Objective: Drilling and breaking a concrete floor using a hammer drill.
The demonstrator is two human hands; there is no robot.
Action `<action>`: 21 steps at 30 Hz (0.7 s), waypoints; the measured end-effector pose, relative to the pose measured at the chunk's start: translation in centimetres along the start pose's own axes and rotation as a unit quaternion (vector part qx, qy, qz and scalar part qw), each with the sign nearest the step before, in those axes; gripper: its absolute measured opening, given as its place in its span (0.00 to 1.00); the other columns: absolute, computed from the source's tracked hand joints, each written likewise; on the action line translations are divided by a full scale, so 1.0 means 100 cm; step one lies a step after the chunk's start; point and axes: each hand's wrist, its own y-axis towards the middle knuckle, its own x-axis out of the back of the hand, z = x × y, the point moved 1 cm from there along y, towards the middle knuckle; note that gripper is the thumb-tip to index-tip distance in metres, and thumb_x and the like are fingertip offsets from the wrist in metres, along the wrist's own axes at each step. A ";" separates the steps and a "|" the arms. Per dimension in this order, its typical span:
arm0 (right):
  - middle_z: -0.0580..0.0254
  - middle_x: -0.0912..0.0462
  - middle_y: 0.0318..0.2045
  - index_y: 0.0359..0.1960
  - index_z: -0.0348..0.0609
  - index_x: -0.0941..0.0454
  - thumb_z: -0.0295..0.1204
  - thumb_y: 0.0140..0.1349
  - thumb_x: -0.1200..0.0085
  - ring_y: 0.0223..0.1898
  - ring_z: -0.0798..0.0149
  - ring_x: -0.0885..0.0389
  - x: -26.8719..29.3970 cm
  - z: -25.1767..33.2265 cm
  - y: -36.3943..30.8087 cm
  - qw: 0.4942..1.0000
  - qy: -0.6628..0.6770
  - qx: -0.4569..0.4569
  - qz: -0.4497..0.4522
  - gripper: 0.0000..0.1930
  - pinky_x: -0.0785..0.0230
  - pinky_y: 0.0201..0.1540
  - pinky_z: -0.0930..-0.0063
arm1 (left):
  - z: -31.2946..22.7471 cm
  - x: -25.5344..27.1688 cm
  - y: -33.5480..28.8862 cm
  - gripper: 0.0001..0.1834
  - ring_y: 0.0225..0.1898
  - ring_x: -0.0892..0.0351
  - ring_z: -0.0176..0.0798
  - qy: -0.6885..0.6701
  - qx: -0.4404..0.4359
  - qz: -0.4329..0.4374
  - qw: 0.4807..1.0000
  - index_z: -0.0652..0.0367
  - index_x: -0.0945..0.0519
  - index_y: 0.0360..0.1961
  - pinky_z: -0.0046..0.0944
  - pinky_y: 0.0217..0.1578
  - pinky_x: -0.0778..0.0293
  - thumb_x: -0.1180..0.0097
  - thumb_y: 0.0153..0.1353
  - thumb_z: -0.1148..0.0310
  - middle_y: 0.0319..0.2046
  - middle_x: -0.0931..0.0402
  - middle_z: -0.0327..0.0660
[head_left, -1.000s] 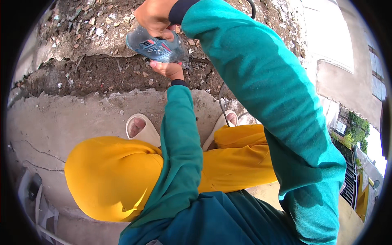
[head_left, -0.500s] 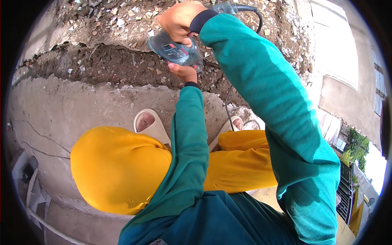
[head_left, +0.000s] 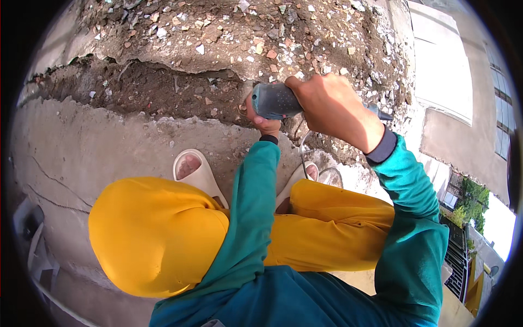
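A dark teal power drill with a black cord lies level across both my hands, above the far part of the ground. My right hand is closed round its handle at the right. Cupped under the near left end of its body, my left hand grips it with bent fingers. Any bit at the tool's working end is hidden from me. Beneath it runs a broken trench of brown soil, between rubble-strewn earth and a concrete slab.
Loose stones and brick chips cover the far bank. My sandalled feet stand on the cracked concrete slab by the trench's near edge. A thin cable hangs beside the right foot. A pale wall rises at the right.
The drill has swung round: its handle end came right and toward me, with my right hand on it. My left hand shifted slightly right and nearer, still supporting the body.
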 end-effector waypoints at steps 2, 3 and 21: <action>0.48 0.20 0.19 0.44 0.44 0.24 0.22 0.46 0.43 0.22 0.47 0.17 0.003 0.012 -0.009 0.999 0.020 -0.032 -0.020 0.19 0.25 0.28 0.57 | 0.008 0.023 0.006 0.62 0.44 0.20 0.46 0.017 -0.015 0.043 0.999 0.71 0.34 0.55 0.45 0.44 0.22 0.66 0.46 0.16 0.44 0.24 0.53; 0.48 0.20 0.20 0.43 0.43 0.24 0.21 0.46 0.43 0.24 0.47 0.17 0.007 0.018 -0.009 0.999 0.031 -0.035 -0.010 0.19 0.25 0.28 0.56 | 0.008 0.035 0.014 0.61 0.46 0.21 0.46 0.045 -0.029 0.070 0.996 0.71 0.34 0.56 0.45 0.47 0.23 0.63 0.47 0.17 0.46 0.24 0.54; 0.48 0.18 0.30 0.45 0.37 0.23 0.24 0.43 0.37 0.35 0.48 0.17 0.102 -0.052 -0.021 0.994 0.062 0.079 -0.040 0.23 0.27 0.38 0.63 | -0.090 -0.078 0.025 0.45 0.37 0.21 0.45 0.082 -0.093 0.047 0.991 0.68 0.26 0.47 0.42 0.38 0.24 0.66 0.59 0.29 0.35 0.22 0.48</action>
